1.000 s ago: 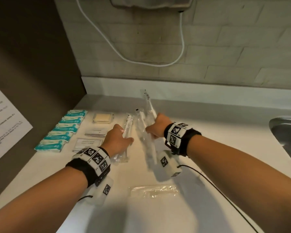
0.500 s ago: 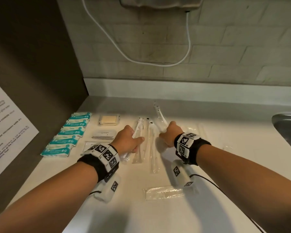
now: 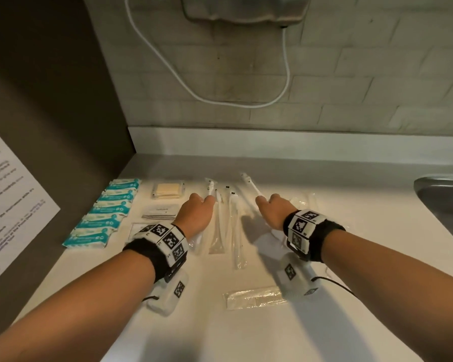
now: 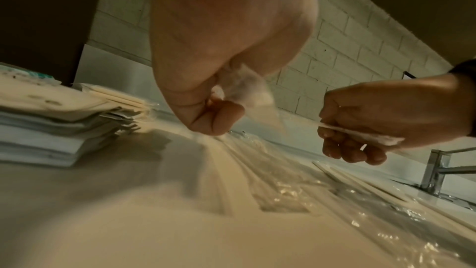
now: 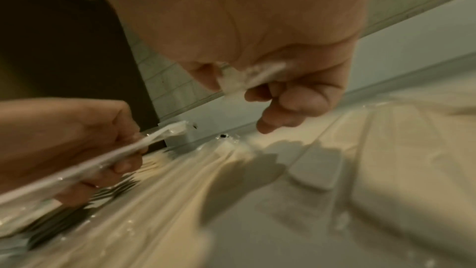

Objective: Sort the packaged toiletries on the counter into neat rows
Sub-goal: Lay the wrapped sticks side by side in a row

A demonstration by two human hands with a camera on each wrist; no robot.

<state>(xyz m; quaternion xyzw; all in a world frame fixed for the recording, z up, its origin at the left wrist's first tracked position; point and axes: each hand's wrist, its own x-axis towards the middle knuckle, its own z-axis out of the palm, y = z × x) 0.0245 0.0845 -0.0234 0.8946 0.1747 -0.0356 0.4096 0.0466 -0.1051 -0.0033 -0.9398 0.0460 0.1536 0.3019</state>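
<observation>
Several clear-wrapped white toothbrushes are on the white counter [image 3: 351,257]. My left hand [image 3: 207,202] pinches one wrapped toothbrush [image 3: 210,188] by its middle, with the head pointing away; its fingers close on the wrapper [image 4: 253,94]. My right hand [image 3: 262,201] grips another wrapped toothbrush [image 3: 250,184], which angles up to the left, thumb and fingers curled on it [image 5: 247,78]. Between the hands two wrapped toothbrushes [image 3: 226,228] lie side by side on the counter.
At the left wall runs a row of teal packets [image 3: 107,212]. Beside it lie beige packets [image 3: 168,190] and white sachets [image 3: 158,212]. A clear packet [image 3: 254,296] lies crosswise near me. More clear wrappers [image 3: 305,202] lie right of my right hand. A steel sink [image 3: 445,202] and tap [image 4: 435,170] are on the right.
Two wrapped toothbrushes have come to rest on the counter between my hands. My right hand has shifted right with one toothbrush still in it. The left hand keeps its hold.
</observation>
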